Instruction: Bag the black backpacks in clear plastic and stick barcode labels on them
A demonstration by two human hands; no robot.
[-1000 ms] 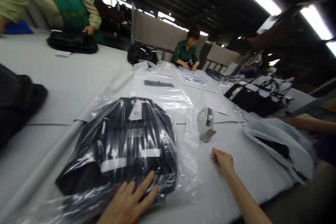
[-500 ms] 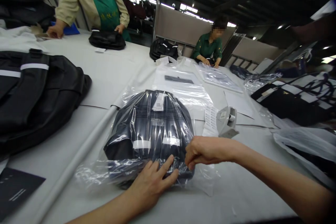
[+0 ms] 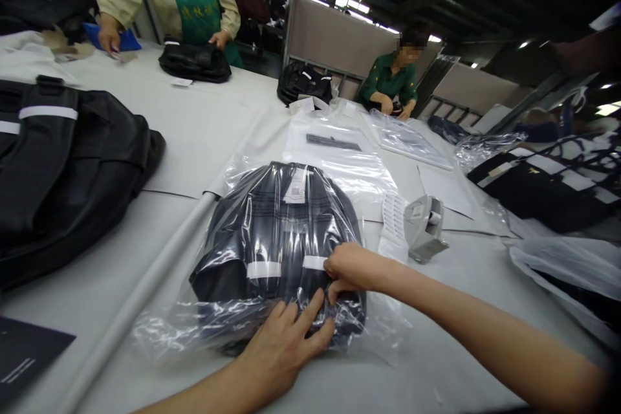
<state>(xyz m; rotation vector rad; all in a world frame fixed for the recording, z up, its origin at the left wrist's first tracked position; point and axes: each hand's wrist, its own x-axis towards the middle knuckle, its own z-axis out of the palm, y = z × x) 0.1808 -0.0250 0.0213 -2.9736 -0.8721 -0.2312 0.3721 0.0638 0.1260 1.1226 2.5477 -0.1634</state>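
Observation:
A dark backpack [image 3: 276,220] lies in front of me inside a clear plastic bag [image 3: 169,330], with white strips on its straps and a white tag [image 3: 297,184] near the top. My left hand [image 3: 284,343] rests on the bag's folded lower edge, fingers stretched out and spread. Just right of it, my right hand [image 3: 354,268] is closed, its curled fingers touching the plastic beside the right white strip. Whatever it may pinch is hidden. A label sheet [image 3: 394,217] and a grey dispenser [image 3: 424,226] stand right of the backpack.
At left lies a large black bag [image 3: 92,162], above a dark card [image 3: 29,356]. Flat clear bags [image 3: 334,155] are spread behind the backpack. Two co-workers stand across the table, each handling items. Black bags [image 3: 548,181] and a plastic-covered item [image 3: 572,272] lie at right.
My right hand has moved left and slightly up across the plastic, from the bag's right side to near the left fingertips. My left hand stays on the lower edge.

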